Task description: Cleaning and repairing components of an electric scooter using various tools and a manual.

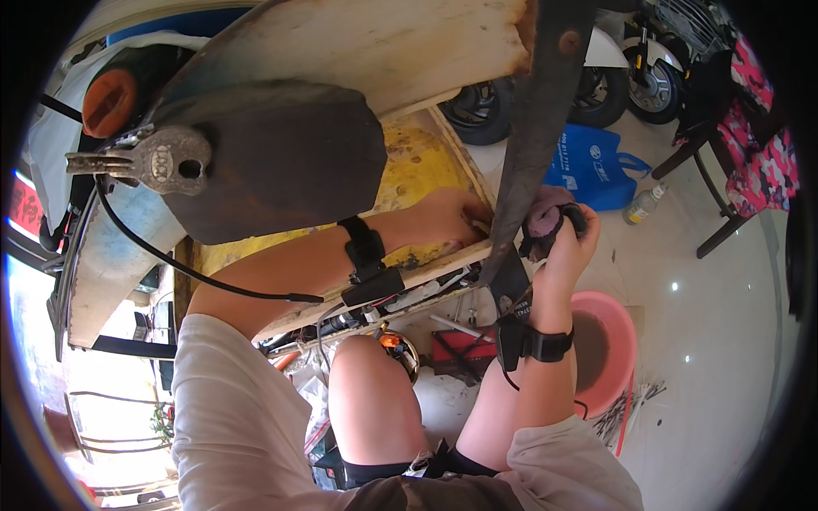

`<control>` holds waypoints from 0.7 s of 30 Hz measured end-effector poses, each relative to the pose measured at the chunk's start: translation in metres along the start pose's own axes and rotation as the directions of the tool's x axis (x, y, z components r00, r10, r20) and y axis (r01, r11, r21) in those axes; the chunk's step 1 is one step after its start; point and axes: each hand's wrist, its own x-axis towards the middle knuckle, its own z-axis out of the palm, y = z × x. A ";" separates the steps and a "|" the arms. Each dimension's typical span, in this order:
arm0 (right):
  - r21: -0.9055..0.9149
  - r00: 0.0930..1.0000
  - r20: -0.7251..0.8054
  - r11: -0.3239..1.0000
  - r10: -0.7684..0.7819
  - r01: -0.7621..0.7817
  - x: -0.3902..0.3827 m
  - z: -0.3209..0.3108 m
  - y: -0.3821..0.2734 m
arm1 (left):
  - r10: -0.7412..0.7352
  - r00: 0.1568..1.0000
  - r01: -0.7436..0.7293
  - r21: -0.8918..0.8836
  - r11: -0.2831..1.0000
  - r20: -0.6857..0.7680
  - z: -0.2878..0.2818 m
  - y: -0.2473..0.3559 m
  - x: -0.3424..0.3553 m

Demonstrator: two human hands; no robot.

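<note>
My left hand (456, 217) reaches across a yellow stained board (409, 166), at its corner by a dark metal post (537, 111). Its fingers curl near the wooden rim (426, 271); the post and the hand itself hide what lies between them. On the other side of the post, my right hand (575, 243) is closed round a bunched purple and dark cloth (547, 215). A black band with a small box is strapped to each of my forearms. Over the board hangs a dark flat flap (281, 162), close to my left forearm.
A pink basin (618, 328) with murky water stands beside my right forearm. Beyond are a blue bag (592, 166), a bottle (643, 205), a chair (724, 196) and parked scooters (652, 81). Pliers-like metal jaws (162, 160) stick out at left; tools lie under the rim.
</note>
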 end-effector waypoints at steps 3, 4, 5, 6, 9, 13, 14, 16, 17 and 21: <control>0.028 1.000 -0.017 0.999 0.021 -0.020 -0.005 0.006 -0.005 | -0.180 0.977 0.204 -0.258 0.944 0.113 -0.015 0.006 -0.012; 0.031 0.999 -0.022 0.999 0.024 -0.023 -0.006 0.008 -0.002 | -0.236 0.968 0.251 -0.289 0.924 0.088 -0.019 0.004 -0.016; 0.033 0.999 -0.026 0.999 0.027 -0.026 -0.007 0.010 0.000 | -0.290 0.955 0.295 -0.322 0.900 0.064 -0.023 0.002 -0.019; 0.031 0.999 -0.029 0.999 0.028 -0.027 -0.007 0.009 0.002 | -0.291 0.954 0.296 -0.322 0.899 0.067 -0.025 0.001 -0.022; 0.032 0.998 -0.030 0.998 0.047 -0.046 -0.006 0.008 0.003 | -0.383 0.923 0.356 -0.430 0.829 0.027 -0.034 -0.004 -0.029; 0.049 0.996 -0.016 0.995 0.086 -0.085 -0.006 0.009 -0.005 | -0.402 0.916 0.346 -0.505 0.791 -0.001 -0.049 -0.009 -0.035; 0.034 0.997 -0.020 0.997 0.075 -0.074 -0.006 0.008 -0.006 | -0.412 0.911 0.343 -0.532 0.774 -0.011 -0.052 -0.008 -0.036; 0.032 0.996 -0.031 0.996 0.084 -0.083 -0.008 0.012 -0.011 | -0.404 0.915 0.329 -0.567 0.755 -0.007 -0.062 -0.013 -0.038; 0.030 0.994 -0.044 0.995 0.096 -0.095 -0.008 0.013 -0.013 | -0.397 0.918 0.317 -0.601 0.734 -0.001 -0.066 -0.015 -0.040; 0.055 0.993 -0.033 0.992 0.113 -0.111 -0.009 0.013 -0.017 | -0.426 0.904 0.287 -0.680 0.675 -0.042 -0.076 -0.012 -0.050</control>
